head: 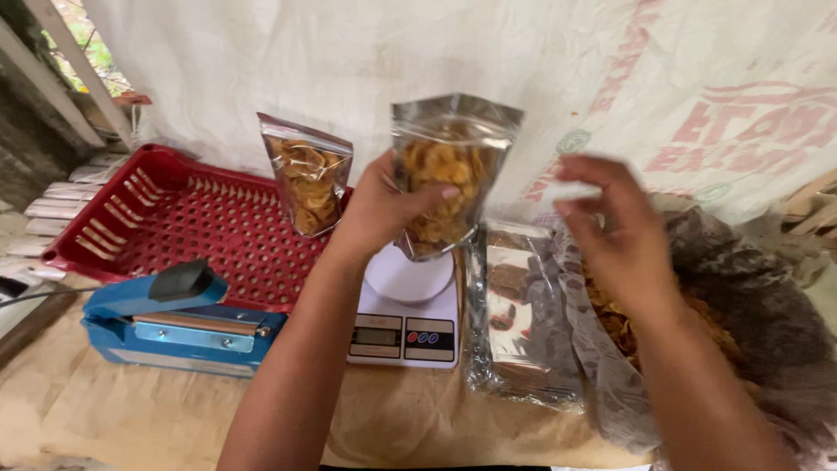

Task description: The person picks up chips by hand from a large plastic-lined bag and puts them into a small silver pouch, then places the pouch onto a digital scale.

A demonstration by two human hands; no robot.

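A blue sealer [174, 318] sits at 8 o'clock, a red tray [187, 218] behind it holding 1 filled pouch [308, 185]. The left hand [384, 205] grips a chip bag [446, 170] above the scale [406, 314]. At 3 o'clock the right hand [615, 231] hovers blurred, fingers pinched on something I cannot make out, over the chips [623, 327].

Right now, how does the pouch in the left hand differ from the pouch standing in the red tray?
The held pouch is gripped by the left hand above the white scale; the tray pouch stands untouched, leaning, in the red tray. The held one looks larger, being nearer. Both are clear-fronted silver pouches of yellow chips.
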